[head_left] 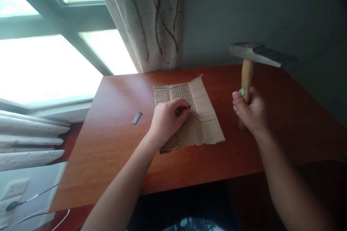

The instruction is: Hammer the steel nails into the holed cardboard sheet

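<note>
Brown cardboard [203, 117] lies between the tabletop [108, 151]'s far and near edges, and over it your left hand [168, 114] presses thumb and forefinger together (anything pinched there is too small to tell). Nails [137, 118] lie nearer the left edge; toward the right edge, your right hand [253, 110] wraps its fingers round an upright hammer [247, 72].

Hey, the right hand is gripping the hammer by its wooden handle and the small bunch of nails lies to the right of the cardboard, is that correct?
Not quite: in the head view, the small bunch of nails lies to the left of the cardboard, on the table. The right hand is indeed gripping the hammer by its wooden handle.
</note>
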A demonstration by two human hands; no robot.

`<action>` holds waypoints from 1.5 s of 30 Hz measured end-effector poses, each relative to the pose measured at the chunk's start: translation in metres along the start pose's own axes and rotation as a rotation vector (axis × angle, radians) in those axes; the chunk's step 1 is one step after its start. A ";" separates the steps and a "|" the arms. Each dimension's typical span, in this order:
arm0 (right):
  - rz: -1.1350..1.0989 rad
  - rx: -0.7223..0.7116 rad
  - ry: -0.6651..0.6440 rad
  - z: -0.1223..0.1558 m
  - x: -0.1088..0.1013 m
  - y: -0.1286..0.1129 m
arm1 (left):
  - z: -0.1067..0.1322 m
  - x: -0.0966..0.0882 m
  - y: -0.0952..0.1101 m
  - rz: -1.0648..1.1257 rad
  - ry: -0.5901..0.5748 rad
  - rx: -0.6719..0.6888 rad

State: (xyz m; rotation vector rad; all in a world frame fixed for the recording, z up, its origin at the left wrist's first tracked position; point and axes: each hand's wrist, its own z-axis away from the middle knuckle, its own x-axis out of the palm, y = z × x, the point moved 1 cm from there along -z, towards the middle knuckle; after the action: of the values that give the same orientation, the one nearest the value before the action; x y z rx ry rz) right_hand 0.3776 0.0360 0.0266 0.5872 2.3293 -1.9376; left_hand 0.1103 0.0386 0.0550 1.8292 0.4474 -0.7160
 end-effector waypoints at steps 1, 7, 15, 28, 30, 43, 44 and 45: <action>0.088 -0.009 -0.006 0.006 -0.007 -0.002 | 0.000 0.000 0.000 0.007 -0.002 0.006; 0.547 -0.068 -0.298 0.028 -0.038 -0.032 | 0.001 0.001 -0.001 0.015 0.019 0.026; 0.699 -0.129 -0.503 0.024 -0.049 -0.079 | 0.001 0.001 -0.002 0.021 0.000 0.003; 0.742 -0.162 -0.509 0.027 -0.037 -0.094 | 0.001 0.000 -0.002 0.031 -0.001 0.000; 0.746 -0.165 -0.502 0.029 -0.038 -0.093 | 0.001 0.000 -0.003 0.023 0.005 0.006; 0.758 -0.161 -0.519 0.030 -0.037 -0.092 | 0.000 0.000 -0.002 0.017 -0.019 -0.009; 0.766 -0.154 -0.533 0.031 -0.037 -0.092 | 0.000 0.000 -0.002 0.004 -0.021 -0.010; 0.772 -0.150 -0.541 0.031 -0.037 -0.092 | 0.000 0.000 -0.002 -0.007 -0.022 -0.012</action>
State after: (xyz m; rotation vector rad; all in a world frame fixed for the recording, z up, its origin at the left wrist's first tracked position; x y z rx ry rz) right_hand 0.3760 -0.0157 0.1163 0.6964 1.5641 -1.3295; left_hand 0.1092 0.0391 0.0530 1.8077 0.4432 -0.7368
